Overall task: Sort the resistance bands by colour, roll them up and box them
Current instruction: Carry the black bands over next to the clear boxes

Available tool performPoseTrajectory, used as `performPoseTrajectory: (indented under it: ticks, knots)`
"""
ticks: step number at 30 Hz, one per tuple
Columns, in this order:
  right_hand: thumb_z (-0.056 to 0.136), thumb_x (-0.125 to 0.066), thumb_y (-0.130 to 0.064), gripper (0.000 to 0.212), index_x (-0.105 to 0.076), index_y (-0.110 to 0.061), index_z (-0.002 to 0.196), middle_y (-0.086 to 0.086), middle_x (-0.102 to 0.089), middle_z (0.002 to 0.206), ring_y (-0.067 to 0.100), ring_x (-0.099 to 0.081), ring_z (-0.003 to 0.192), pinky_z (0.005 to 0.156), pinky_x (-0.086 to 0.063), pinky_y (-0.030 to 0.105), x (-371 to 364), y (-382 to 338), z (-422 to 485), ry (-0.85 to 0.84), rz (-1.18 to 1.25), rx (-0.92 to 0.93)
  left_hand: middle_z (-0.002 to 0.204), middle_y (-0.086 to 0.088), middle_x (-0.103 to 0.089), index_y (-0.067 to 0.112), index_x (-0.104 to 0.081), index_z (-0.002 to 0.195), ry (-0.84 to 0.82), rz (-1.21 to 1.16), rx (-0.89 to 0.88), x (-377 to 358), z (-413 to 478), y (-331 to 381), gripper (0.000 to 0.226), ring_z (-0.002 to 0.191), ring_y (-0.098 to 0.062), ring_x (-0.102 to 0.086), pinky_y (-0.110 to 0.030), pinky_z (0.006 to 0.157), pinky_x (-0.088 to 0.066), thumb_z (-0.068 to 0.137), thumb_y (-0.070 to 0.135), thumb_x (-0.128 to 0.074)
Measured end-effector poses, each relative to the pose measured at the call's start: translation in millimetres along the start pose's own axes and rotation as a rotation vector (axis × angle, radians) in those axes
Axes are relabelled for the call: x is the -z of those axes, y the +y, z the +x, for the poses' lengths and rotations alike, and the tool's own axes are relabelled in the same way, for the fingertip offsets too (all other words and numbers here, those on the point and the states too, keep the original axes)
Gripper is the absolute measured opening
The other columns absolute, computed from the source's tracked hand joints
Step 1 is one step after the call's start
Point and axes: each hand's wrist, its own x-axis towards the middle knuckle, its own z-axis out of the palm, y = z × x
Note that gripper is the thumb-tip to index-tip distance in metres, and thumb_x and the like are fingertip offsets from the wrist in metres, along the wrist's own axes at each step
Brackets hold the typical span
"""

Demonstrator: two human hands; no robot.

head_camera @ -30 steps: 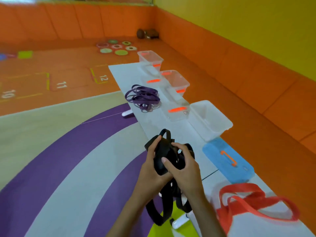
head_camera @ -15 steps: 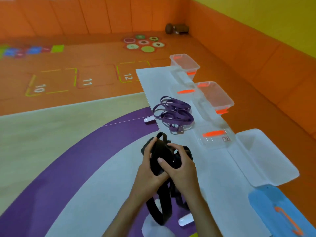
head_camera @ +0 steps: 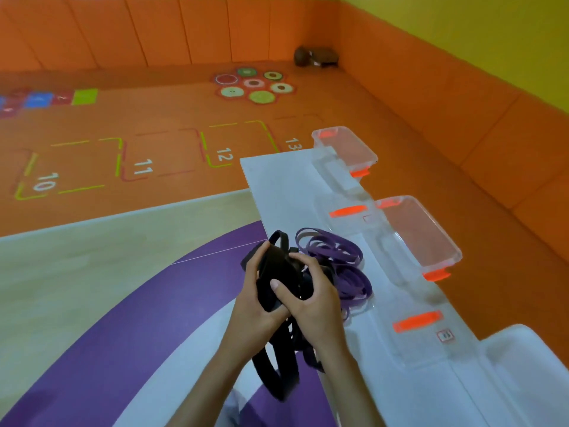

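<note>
Both my hands grip a bundle of black resistance bands (head_camera: 278, 282) held above the floor. My left hand (head_camera: 255, 300) wraps the bundle from the left and my right hand (head_camera: 311, 300) closes on it from the right; loose black loops hang down below my wrists. A heap of purple bands (head_camera: 341, 260) lies on the white board (head_camera: 277, 186) just behind my right hand. Two clear boxes (head_camera: 348, 146) (head_camera: 421, 232) with orange clips sit open along the board's right edge, and a white box (head_camera: 529, 365) shows at the lower right.
Clear lids with orange latches (head_camera: 348, 211) (head_camera: 417, 322) lie on the board beside the boxes. Orange padded walls run along the back and right. The floor has numbered hopscotch squares (head_camera: 221, 154), coloured circles (head_camera: 255, 84) and purple arcs. A brown object (head_camera: 317, 55) sits in the far corner.
The view has swung left and forward: the red bands and blue lid have left the frame, and the purple heap now lies right behind my hands. My grip on the black bundle holds.
</note>
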Motion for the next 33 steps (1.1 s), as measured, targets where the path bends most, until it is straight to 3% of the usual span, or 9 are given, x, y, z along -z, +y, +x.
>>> performPoseTrajectory:
  ticks: [7,12,16,19,21,24,28,30,33]
  knots:
    - [0.078,-0.077,-0.061,0.054,-0.055,-0.055,0.127,-0.03,-0.065,0.114,-0.001,-0.065,0.108,0.09,-0.06,0.036,-65.3,-19.0,147.2,0.094,-0.053,-0.055,0.148,0.03,-0.055,0.053,-0.027,0.16,-0.1,-0.023,-0.006,57.8,164.0,-34.2,0.099,0.131,0.0,-0.062,-0.012,0.094,-0.053,0.089,0.008,-0.079]
    - [0.081,-0.079,-0.057,0.054,-0.055,-0.054,0.129,-0.028,-0.066,0.112,0.0,-0.066,0.107,0.088,-0.062,0.036,-89.9,-43.7,237.0,0.173,-0.017,-0.098,0.152,0.024,-0.053,0.049,-0.026,0.161,-0.209,-0.016,-0.057,90.9,273.2,-31.4,0.095,0.134,-0.006,-0.062,-0.032,0.103,-0.056,0.088,0.015,-0.076]
    - [0.082,-0.082,-0.052,0.054,-0.055,-0.053,0.129,-0.024,-0.069,0.11,0.002,-0.068,0.105,0.088,-0.061,0.037,-98.4,-41.3,297.7,0.24,-0.003,-0.151,0.151,0.023,-0.055,0.049,-0.026,0.161,-0.3,-0.013,-0.059,92.8,346.2,-38.7,0.094,0.132,-0.006,-0.063,-0.024,0.1,-0.057,0.088,0.019,-0.077]
    - [0.081,-0.082,-0.05,0.051,-0.056,-0.055,0.125,-0.032,-0.063,0.113,-0.007,-0.064,0.106,0.085,-0.059,0.028,-102.5,-26.8,341.5,0.292,0.03,-0.183,0.148,0.03,-0.055,0.047,-0.027,0.162,-0.378,0.024,-0.052,85.7,396.6,-52.1,0.094,0.129,0.003,-0.061,-0.011,0.095,-0.052,0.09,0.013,-0.077]
    - [0.082,-0.082,-0.049,0.052,-0.056,-0.055,0.126,-0.033,-0.063,0.116,-0.009,-0.063,0.108,0.084,-0.056,0.02,-105.9,-14.0,373.2,0.328,0.059,-0.206,0.146,0.032,-0.056,0.048,-0.025,0.162,-0.423,0.057,-0.029,79.0,433.2,-62.9,0.094,0.128,0.004,-0.062,-0.01,0.094,-0.051,0.091,0.014,-0.077]
    - [0.08,-0.08,-0.052,0.052,-0.057,-0.053,0.127,-0.03,-0.064,0.117,-0.007,-0.064,0.11,0.083,-0.053,0.012,-109.9,6.4,417.3,0.383,0.116,-0.24,0.145,0.032,-0.057,0.048,-0.025,0.162,-0.476,0.129,-0.022,68.4,484.9,-75.7,0.094,0.128,0.002,-0.062,-0.018,0.098,-0.054,0.09,0.018,-0.077]
    - [0.078,-0.076,-0.056,0.054,-0.056,-0.049,0.127,-0.025,-0.067,0.118,-0.002,-0.067,0.109,0.089,-0.056,0.022,-114.8,25.6,464.0,0.449,0.183,-0.303,0.137,0.025,-0.065,0.045,-0.025,0.162,-0.582,0.184,-0.001,56.7,544.4,-87.3,0.095,0.12,-0.007,-0.07,-0.037,0.097,-0.061,0.089,0.015,-0.077]
    - [0.082,-0.078,-0.05,0.051,-0.055,-0.049,0.128,-0.027,-0.065,0.119,-0.003,-0.066,0.11,0.089,-0.056,0.021,-116.6,38.6,486.7,0.45,0.201,-0.326,0.134,0.021,-0.068,0.045,-0.024,0.162,-0.635,0.228,0.001,49.8,575.3,-100.7,0.096,0.113,-0.01,-0.074,-0.039,0.091,-0.064,0.089,0.014,-0.078]
    - [0.089,-0.08,-0.04,0.049,-0.052,-0.052,0.127,-0.033,-0.063,0.119,-0.009,-0.063,0.11,0.084,-0.052,0.01,-122.2,60.0,511.3,0.42,0.183,-0.401,0.129,0.017,-0.072,0.045,-0.024,0.161,-0.723,0.286,0.04,41.6,612.6,-123.6,0.097,0.109,-0.011,-0.076,-0.037,0.088,-0.064,0.088,0.013,-0.08]
